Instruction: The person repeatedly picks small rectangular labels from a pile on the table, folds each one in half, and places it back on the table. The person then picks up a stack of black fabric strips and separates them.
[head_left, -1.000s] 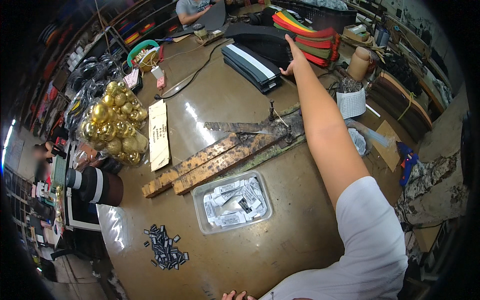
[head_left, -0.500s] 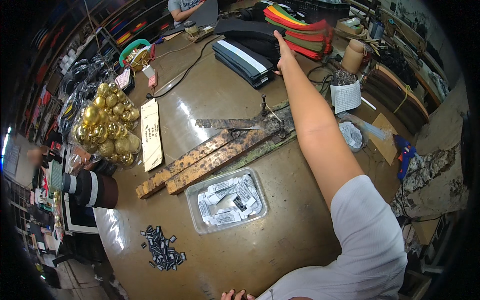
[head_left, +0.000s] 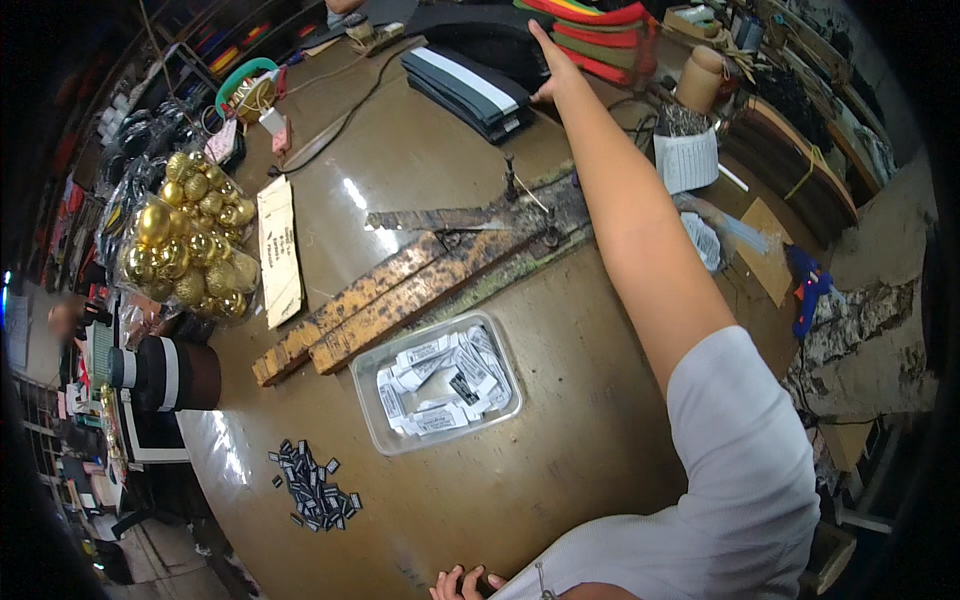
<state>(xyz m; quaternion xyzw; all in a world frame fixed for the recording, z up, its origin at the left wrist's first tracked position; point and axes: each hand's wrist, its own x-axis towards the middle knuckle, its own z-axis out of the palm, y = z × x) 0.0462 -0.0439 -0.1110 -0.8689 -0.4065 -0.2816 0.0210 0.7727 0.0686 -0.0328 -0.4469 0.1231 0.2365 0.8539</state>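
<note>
My right hand (head_left: 556, 72), at the end of an outstretched arm, reaches to the far side of the table. Its fingers are stretched out and rest against the edge of a stack of black sheets (head_left: 500, 52). Just left of it lies a stack of dark grey pieces (head_left: 465, 92) with a white stripe on top. Red, green and yellow sheets (head_left: 600, 40) are piled on its right. At the near edge, only the fingertips of my left hand (head_left: 463, 583) show, slightly apart and holding nothing visible.
A clear plastic tub (head_left: 368, 412) holds white printed labels. Small black tags (head_left: 318, 488) lie heaped left of it. A cutter with long wooden bars (head_left: 400, 300) crosses mid-table. Bagged gold baubles (head_left: 185, 240) stand left; a blue glue gun (head_left: 810, 290) lies right.
The view has shifted, so the table's things appear slightly further up and left. My right hand stays at the black stack, and my left hand shows slightly more at the near edge.
</note>
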